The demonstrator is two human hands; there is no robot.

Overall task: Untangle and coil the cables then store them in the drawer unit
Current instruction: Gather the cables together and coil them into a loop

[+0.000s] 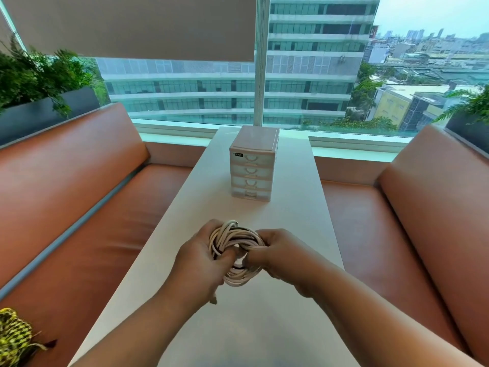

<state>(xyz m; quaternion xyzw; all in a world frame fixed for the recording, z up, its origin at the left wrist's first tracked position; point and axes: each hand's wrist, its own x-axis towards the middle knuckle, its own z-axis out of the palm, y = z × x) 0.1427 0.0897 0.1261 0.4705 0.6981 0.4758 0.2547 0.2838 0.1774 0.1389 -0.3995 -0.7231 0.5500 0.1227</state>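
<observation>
A bundle of white and black cables [232, 242] is wound into a rough ring and held above the white table [296, 213]. My left hand [201, 256] grips the ring's left side, thumb through the middle. My right hand [275, 251] grips its right side, fingers curled around the strands. Farther back on the table stands the small beige drawer unit [252, 164], with all its stacked drawers shut and their handles facing me. The cable ends are hidden inside the bundle.
Brown leather benches [87, 221] [412, 221] flank the narrow table on both sides. A window with a half-lowered blind [148, 27] lies behind the drawer unit. Planters [39, 112] sit behind each bench. A yellow-black patterned object [13, 335] lies at the lower left.
</observation>
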